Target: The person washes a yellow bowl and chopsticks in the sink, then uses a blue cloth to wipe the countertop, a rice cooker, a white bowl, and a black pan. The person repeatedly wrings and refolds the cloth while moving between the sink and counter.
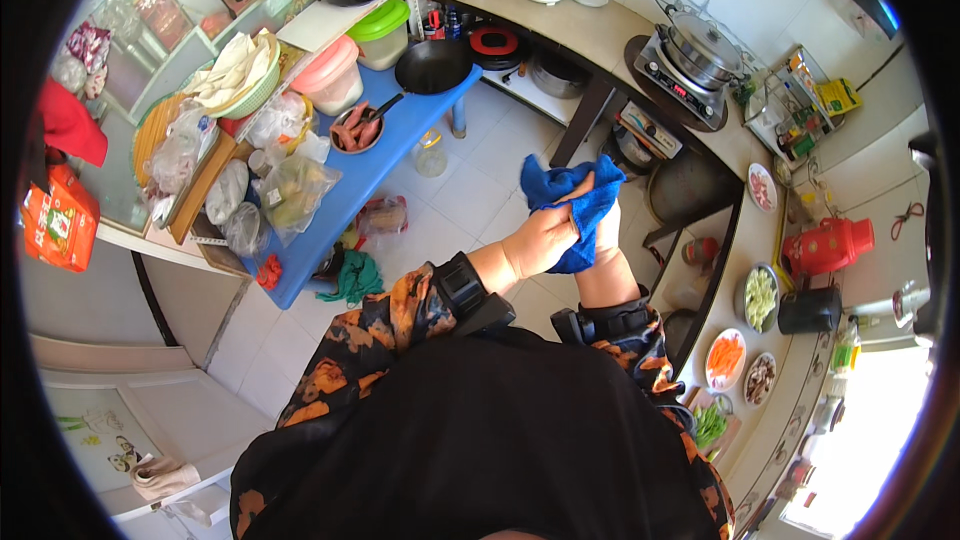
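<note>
A bunched blue cloth [571, 184] is between my two hands, held over the tiled floor in front of my body. My left hand [544, 240] grips it from the left, with the thumb side showing. Most of my right hand [609, 232] lies behind the cloth, its fingers wrapped in the folds. Both wrists wear black straps with dark boxy devices, over patterned black and orange sleeves.
A blue table [367, 187] at left bears a black wok [433, 67], a pan of sweet potatoes [357, 129] and plastic bags. On the right counter are shredded carrots [725, 358], chopped greens [709, 424] and a red thermos [829, 246]. A steel pot [701, 52] sits on an induction cooker [679, 86].
</note>
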